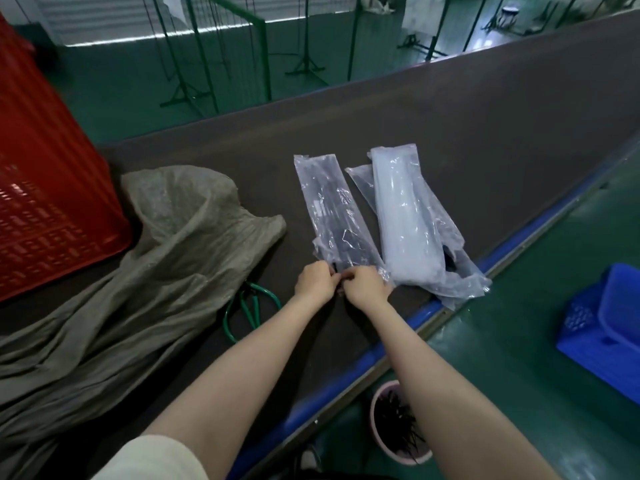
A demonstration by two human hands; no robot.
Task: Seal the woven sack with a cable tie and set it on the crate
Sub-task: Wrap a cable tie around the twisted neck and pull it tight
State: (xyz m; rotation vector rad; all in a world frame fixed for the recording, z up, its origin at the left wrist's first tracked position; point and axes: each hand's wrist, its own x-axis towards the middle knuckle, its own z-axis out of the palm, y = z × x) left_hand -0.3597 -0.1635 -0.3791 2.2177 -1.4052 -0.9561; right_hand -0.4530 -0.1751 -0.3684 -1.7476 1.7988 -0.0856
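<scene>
A black cable tie is being pinched by the left hand and right hand at its packet's mouth, right of the unsealed woven sack; pulling free seems next.

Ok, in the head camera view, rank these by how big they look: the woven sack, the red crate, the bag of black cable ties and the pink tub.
1. woven sack
2. red crate, though it is cut off by the frame edge, so this order is unsure
3. bag of black cable ties
4. pink tub, partly hidden by the right arm
</scene>
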